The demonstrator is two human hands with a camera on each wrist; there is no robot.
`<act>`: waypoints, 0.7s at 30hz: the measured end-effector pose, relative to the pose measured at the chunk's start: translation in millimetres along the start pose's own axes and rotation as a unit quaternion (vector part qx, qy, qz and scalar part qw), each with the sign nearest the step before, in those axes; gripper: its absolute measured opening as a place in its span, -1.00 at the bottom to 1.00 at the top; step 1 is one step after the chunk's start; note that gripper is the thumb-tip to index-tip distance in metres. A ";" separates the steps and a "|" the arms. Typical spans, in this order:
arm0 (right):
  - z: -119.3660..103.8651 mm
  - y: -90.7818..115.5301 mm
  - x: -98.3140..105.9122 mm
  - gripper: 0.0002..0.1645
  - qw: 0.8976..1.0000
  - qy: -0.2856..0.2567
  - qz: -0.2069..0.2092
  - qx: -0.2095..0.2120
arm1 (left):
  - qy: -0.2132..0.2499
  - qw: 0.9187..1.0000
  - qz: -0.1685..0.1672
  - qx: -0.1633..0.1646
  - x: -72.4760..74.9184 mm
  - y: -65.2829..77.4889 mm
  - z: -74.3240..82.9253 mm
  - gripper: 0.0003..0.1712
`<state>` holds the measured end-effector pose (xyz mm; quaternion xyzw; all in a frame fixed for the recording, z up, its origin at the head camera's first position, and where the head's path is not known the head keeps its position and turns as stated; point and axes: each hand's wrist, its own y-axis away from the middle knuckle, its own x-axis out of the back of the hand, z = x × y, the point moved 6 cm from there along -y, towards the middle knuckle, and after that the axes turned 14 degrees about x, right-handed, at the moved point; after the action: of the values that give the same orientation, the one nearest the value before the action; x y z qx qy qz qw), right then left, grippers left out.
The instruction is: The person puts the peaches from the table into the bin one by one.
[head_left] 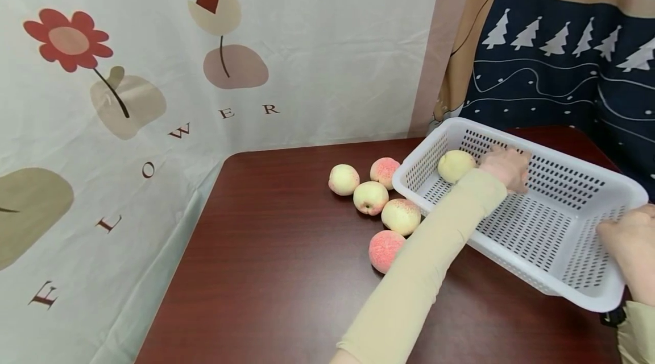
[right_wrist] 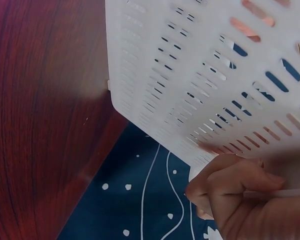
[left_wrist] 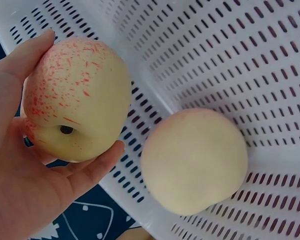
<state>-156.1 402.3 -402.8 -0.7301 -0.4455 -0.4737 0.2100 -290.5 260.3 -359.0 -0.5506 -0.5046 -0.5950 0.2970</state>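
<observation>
A white perforated plastic basket point(head_left: 532, 222) sits at the right of the table. Inside it, my left hand point(head_left: 506, 168) reaches to the far side. The left wrist view shows that hand holding a pale peach with red flecks point(left_wrist: 85, 95), thumb and fingers curved around it. Beside it a second pale peach point(head_left: 457, 166) rests in the left end of the basket. My right hand point(head_left: 631, 250) grips the basket's right end; in the right wrist view its fingers are bent over the rim. The held peach is hidden behind my hand in the head view.
Left of the basket, several peaches lie on the dark red-brown table point(head_left: 256, 267), among them a pale one point(head_left: 370, 198) and a pink one point(head_left: 386, 251) close to my left sleeve point(head_left: 425, 261). Printed cloth point(head_left: 332, 57) hangs behind the table's back edge.
</observation>
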 end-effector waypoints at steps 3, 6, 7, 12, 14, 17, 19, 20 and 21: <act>-1.5 -0.5 1.2 -0.13 1.000 0.006 0.004 0.000 | 0.003 1.000 -0.003 0.008 -5.3 -1.4 -0.2 -0.54; -3.0 -0.2 2.2 -0.13 1.000 0.007 0.005 0.000 | -0.003 1.000 -0.007 0.009 -9.6 -2.7 -0.3 -0.52; -3.8 0.1 2.6 -0.14 1.000 0.007 0.006 -0.001 | -0.007 1.000 -0.008 0.009 -10.7 -2.8 -0.4 -0.46; -5.2 2.2 3.0 -0.13 1.000 0.005 0.002 -0.002 | -0.017 1.000 -0.004 -0.002 -13.9 -3.6 -0.8 -0.36; -5.4 2.6 3.1 -0.13 1.000 0.007 0.001 -0.003 | -0.024 1.000 0.006 -0.009 -14.1 -3.8 -0.8 -0.39; -6.4 1.9 4.3 -0.14 1.000 0.014 0.005 -0.004 | -0.035 0.999 0.017 -0.018 -13.3 -4.2 -0.4 -0.45; -6.5 1.1 4.5 -0.13 1.000 0.020 0.006 -0.005 | -0.042 0.999 0.023 -0.021 -12.3 -4.4 -0.1 -0.49; -6.6 0.3 4.8 -0.13 1.000 0.023 0.008 -0.007 | -0.045 0.998 0.025 -0.021 -11.6 -4.2 -0.1 -0.50; -6.6 -0.2 4.9 -0.13 1.000 0.024 0.008 -0.007 | -0.046 0.998 0.024 -0.020 -11.2 -4.0 -0.3 -0.53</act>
<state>-158.8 399.9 -395.6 -0.7234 -0.4313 -0.4926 0.2192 -291.8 259.0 -370.8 -0.5954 -0.4923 -0.5716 0.2764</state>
